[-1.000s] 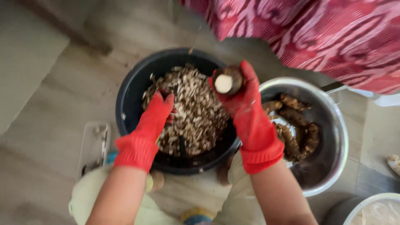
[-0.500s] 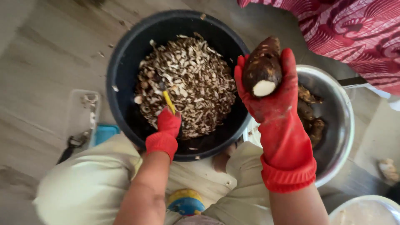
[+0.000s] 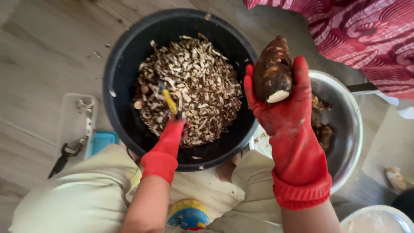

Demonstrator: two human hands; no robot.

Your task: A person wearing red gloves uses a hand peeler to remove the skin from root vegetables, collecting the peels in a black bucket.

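Both my hands wear red rubber gloves. My right hand (image 3: pixel 286 116) grips a brown root tuber (image 3: pixel 271 71) with a pale cut end, held up over the gap between the black tub (image 3: pixel 125 56) and the metal bowl (image 3: pixel 349 125). My left hand (image 3: pixel 172 133) reaches down into the black tub and is closed on a yellow-handled peeler (image 3: pixel 170 102), its tip lying on the heap of brown and white peelings (image 3: pixel 189 86) that fills the tub.
More unpeeled tubers (image 3: pixel 321 125) lie in the metal bowl at the right. A clear plastic box (image 3: pixel 77 121), a blue lid (image 3: pixel 101 142) and black scissors (image 3: pixel 62 157) sit on the wooden floor at the left. Red patterned cloth (image 3: pixel 366 30) hangs top right. A white bowl (image 3: pixel 379 220) shows bottom right.
My right hand turned the tuber so its cut end faces down and raised it. My left hand went from resting flat on the peelings to holding the yellow peeler.
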